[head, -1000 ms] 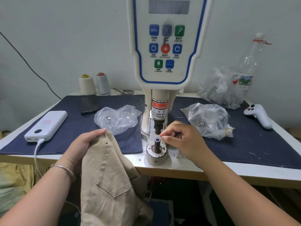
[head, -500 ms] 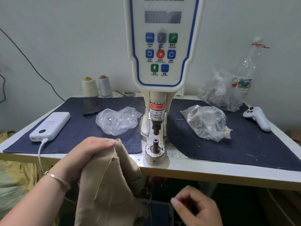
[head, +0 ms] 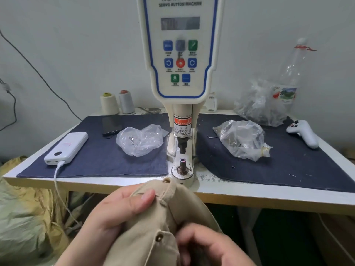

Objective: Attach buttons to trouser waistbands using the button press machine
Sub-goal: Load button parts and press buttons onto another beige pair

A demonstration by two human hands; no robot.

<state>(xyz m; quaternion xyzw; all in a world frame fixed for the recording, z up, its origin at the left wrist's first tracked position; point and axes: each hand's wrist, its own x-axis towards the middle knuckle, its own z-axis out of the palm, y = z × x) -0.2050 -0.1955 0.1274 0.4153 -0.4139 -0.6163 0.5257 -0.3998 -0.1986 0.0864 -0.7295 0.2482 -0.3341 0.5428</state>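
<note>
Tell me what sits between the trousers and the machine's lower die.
Nothing visible. Both hands, left and right, hold the khaki trousers just in front of the lower die; only bare table edge lies between.

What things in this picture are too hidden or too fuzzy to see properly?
All in the head view:
- Machine display: blurred, so its readout cannot be read.
- Right hand: cut off by the bottom edge.
- Trousers: lower part out of frame.
- Back plastic bag: contents too crumpled and small to tell.
- Left hand: fingers hidden behind the fabric.
</note>
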